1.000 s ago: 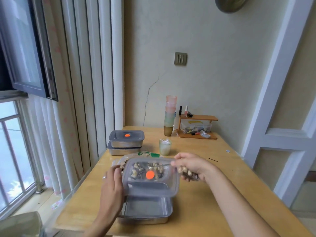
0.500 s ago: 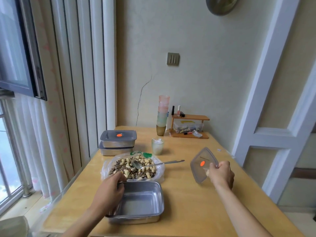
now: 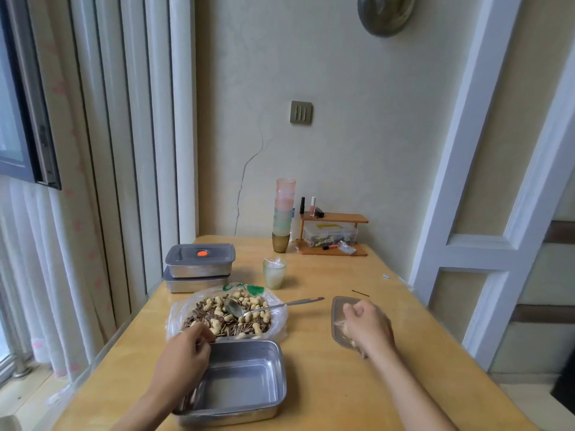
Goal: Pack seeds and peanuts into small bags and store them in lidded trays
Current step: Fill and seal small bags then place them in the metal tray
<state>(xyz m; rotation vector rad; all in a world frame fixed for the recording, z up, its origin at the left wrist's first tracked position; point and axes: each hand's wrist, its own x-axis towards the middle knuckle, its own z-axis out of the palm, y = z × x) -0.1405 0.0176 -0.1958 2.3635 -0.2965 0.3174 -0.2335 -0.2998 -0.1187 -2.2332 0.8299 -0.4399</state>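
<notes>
Nearest the camera, an open tray (image 3: 236, 381) of bare steel was noted on the desk (image 3: 326, 384), with nothing in it. Its far-left corner was gripped by the left hand (image 3: 183, 353), the fingers curled over the rim. This was judged to be for steadying the tray, so that it stayed square and close for filling.

Well to the right of that hand, the right hand (image 3: 367, 328) was recorded closed on the translucent lid (image 3: 337, 309), which lay on or just above the desk. The lid was judged to be parked there to leave the tray mouth free. Something pale was seen under the fingers, but it could not be identified.

Just beyond the left hand, touching the tray's far wall, a clear plastic bag (image 3: 227, 318) was spread open with peanuts and striped seeds heaped in it. A spoon (image 3: 280, 306) was left in the heap, its handle pointed toward the right hand, presumably for ready pickup.

Further beyond the bag, a small green cup (image 3: 274, 275) holding crumpled clear plastic was logged, possibly the small bags. Up and left of the left hand, two lidded trays (image 3: 199, 269) were stacked at the desk edge, kept out of the work area. Against the wall, a stack of cups (image 3: 283, 213) and a wooden rack (image 3: 333, 234) were noted.
</notes>
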